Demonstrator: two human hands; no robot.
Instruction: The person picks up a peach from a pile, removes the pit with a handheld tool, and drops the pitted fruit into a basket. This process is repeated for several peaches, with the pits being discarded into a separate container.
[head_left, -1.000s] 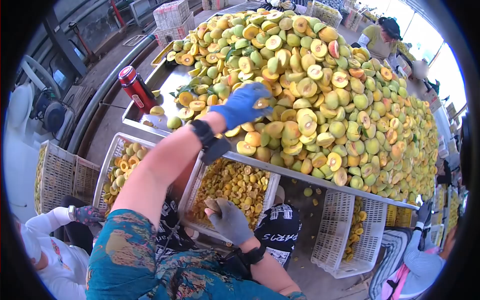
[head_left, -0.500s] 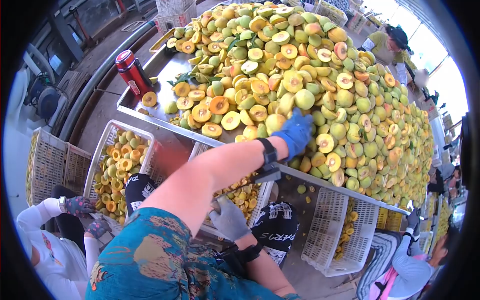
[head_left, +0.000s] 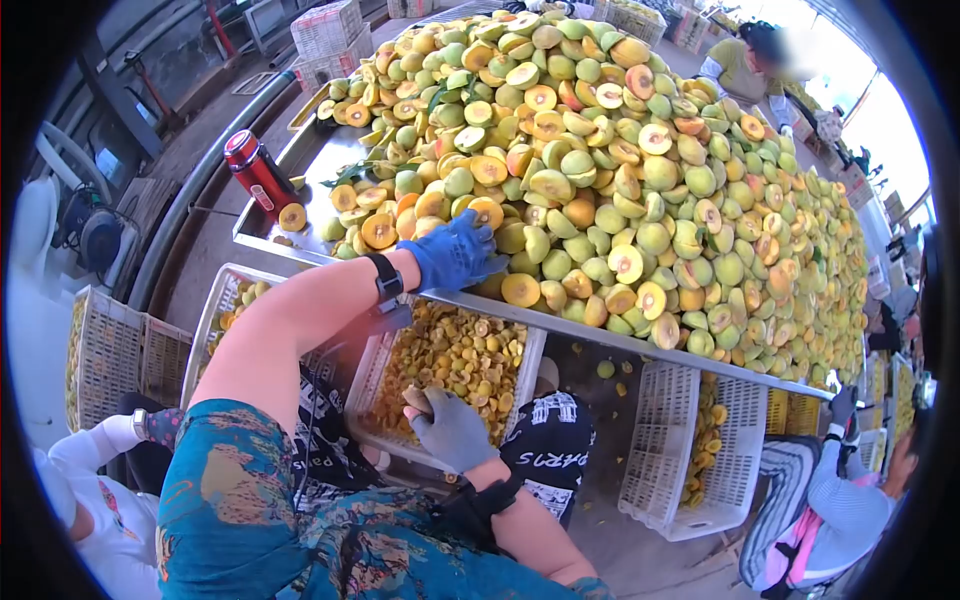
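My left hand (head_left: 452, 252), in a blue glove, lies at the near edge of a big heap of halved yellow peaches (head_left: 655, 235). Its fingers are apart and touch the fruit beside a cut peach half (head_left: 487, 212); its palm side is hidden. Lower down, my right hand (head_left: 455, 430), grey-gloved, is closed around a brown handle (head_left: 418, 402), the rest of which I cannot make out. That hand hovers over the near side of a white crate (head_left: 535, 352) filled with small yellow peach pieces (head_left: 465, 355), between my knees.
The heap lies on a metal table (head_left: 690, 352) with a raised rim. A red thermos (head_left: 258, 175) stands at its left end. White crates (head_left: 655, 440) with fruit sit below. People work at the left, a person (head_left: 835, 510) at the right, and another (head_left: 745, 65) across the table.
My left hand has moved left and nearer, from the middle of the heap to its near edge. My right hand has shifted slightly lower left. The view has turned, showing more of the crate.
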